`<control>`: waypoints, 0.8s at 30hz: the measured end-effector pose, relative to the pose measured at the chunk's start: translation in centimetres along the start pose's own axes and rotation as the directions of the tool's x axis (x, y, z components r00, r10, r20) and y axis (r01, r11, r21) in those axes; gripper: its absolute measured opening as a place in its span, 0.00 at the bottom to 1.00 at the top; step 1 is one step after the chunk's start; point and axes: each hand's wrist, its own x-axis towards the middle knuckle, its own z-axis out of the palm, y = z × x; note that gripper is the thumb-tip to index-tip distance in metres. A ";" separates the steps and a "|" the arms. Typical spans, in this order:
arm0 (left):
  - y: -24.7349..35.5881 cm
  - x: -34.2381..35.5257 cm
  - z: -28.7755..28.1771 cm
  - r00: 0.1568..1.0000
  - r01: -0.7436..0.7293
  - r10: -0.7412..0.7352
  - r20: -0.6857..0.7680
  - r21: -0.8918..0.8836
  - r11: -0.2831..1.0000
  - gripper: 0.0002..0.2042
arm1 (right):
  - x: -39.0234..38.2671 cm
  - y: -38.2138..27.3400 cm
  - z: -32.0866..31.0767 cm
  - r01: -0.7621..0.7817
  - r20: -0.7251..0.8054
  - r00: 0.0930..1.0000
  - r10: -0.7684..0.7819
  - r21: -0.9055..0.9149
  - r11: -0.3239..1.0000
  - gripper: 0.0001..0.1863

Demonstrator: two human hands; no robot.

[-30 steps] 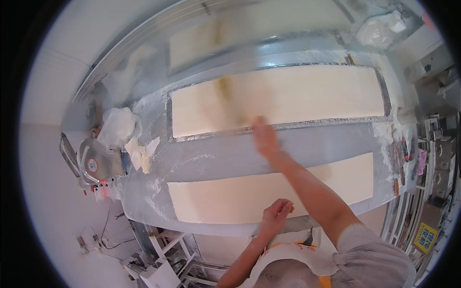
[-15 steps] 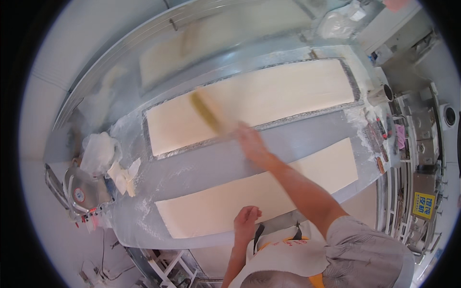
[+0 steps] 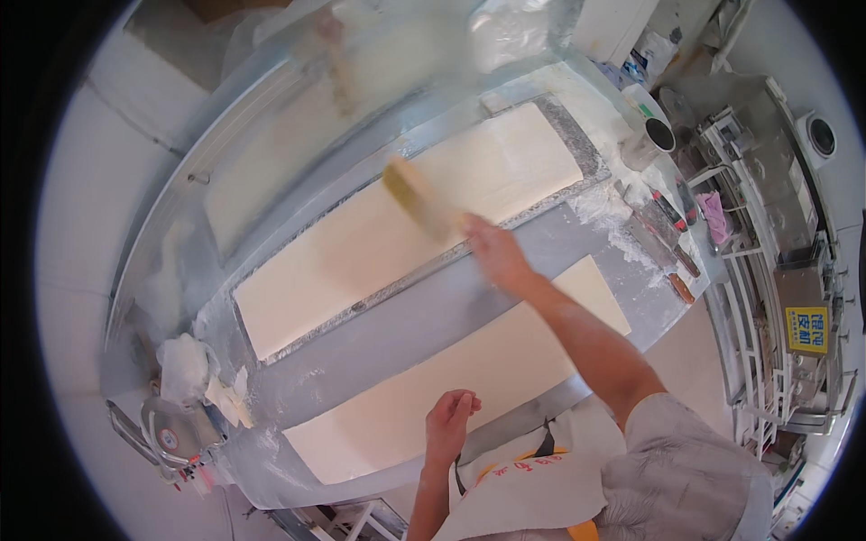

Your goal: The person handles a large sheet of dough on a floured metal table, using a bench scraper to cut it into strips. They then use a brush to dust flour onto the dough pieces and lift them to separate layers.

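Observation:
My right hand (image 3: 494, 252) grips a blurred brush (image 3: 406, 198) with a pale handle and yellowish bristles, held over a long cream dough sheet (image 3: 307, 298). That sheet lies on a dark speckled strip (image 3: 586, 149) across the metal worktop (image 3: 334, 388). My left hand (image 3: 446, 424) is closed, fingertips pressed together, over a second dough sheet (image 3: 343, 442) along the front edge; whatever it may hold is hidden.
At right stand a metal cylinder (image 3: 645, 144), knives (image 3: 667, 252), a pink cloth (image 3: 714, 216) and metal machinery (image 3: 785, 252). At left are white plastic bags (image 3: 185, 365) and a round steel appliance (image 3: 167, 424). Flour dusts the worktop, and a hazy back panel (image 3: 262, 189) reflects it.
The view has swung, so the worktop now slants up to the right. My right hand is still sweeping the brush over the back sheet; my left hand stays closed near the front sheet.

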 end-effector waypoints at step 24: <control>10.7 10.1 14.4 0.996 -0.067 0.043 0.076 0.350 0.934 0.12 | -2.0 6.7 -19.9 -0.151 -0.062 0.987 0.150 -0.019 0.988 0.20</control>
